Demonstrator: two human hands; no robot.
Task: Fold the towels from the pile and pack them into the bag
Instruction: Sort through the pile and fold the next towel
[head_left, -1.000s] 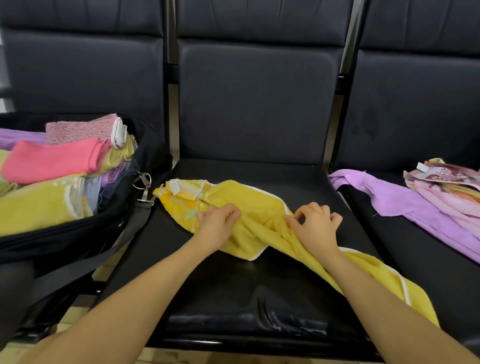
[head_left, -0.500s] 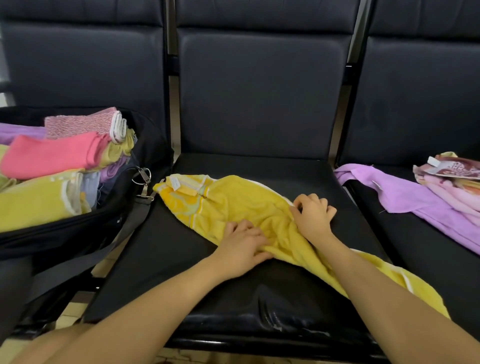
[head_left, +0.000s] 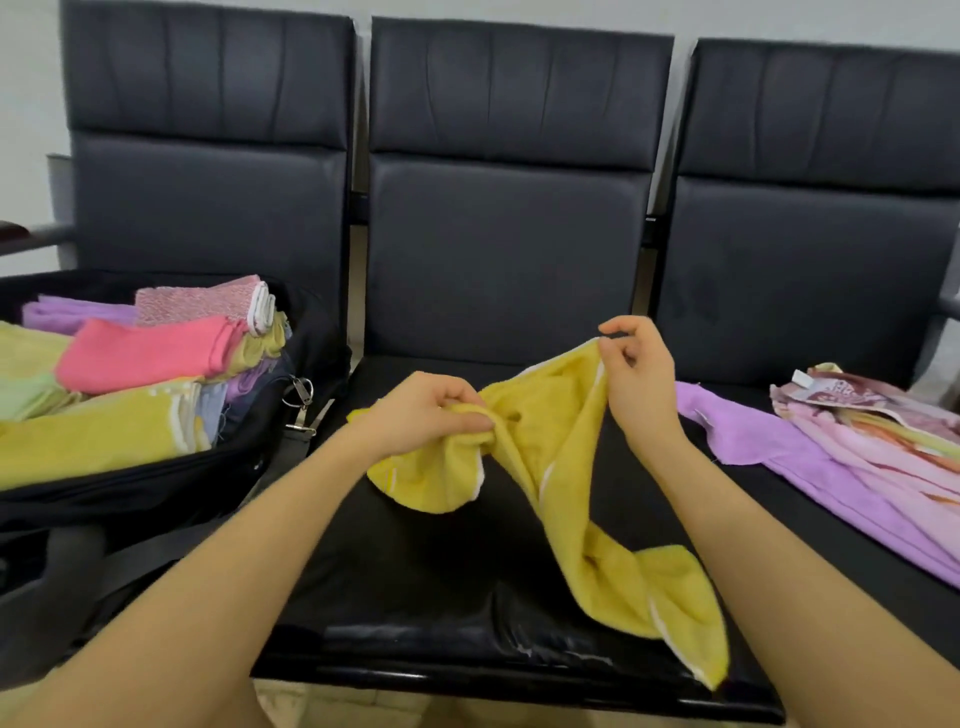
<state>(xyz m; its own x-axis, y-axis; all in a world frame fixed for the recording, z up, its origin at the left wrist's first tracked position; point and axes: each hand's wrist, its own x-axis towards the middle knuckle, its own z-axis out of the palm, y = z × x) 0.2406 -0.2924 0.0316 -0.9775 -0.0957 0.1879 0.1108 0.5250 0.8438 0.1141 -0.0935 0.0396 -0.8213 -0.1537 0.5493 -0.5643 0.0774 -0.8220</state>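
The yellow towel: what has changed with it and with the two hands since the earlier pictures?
The yellow towel was lying bunched on the middle seat; now most of it is lifted. The right hand has risen and pinches its edge high, and the left hand grips a gathered part. The lower end trails over the seat's front. The bag and the pile stayed as they were.

Change noted since a second ago: the yellow towel (head_left: 550, 467), previously spread flat on the middle seat (head_left: 415, 587), is now lifted at centre frame. The right hand (head_left: 636, 379), earlier pressing the cloth down, has risen and pinches the towel's white-trimmed edge. The left hand (head_left: 423, 415), earlier lying flat on the fabric, now grips a bunched fold clear of the seat. The towel's tail hangs toward lower right of the frame.
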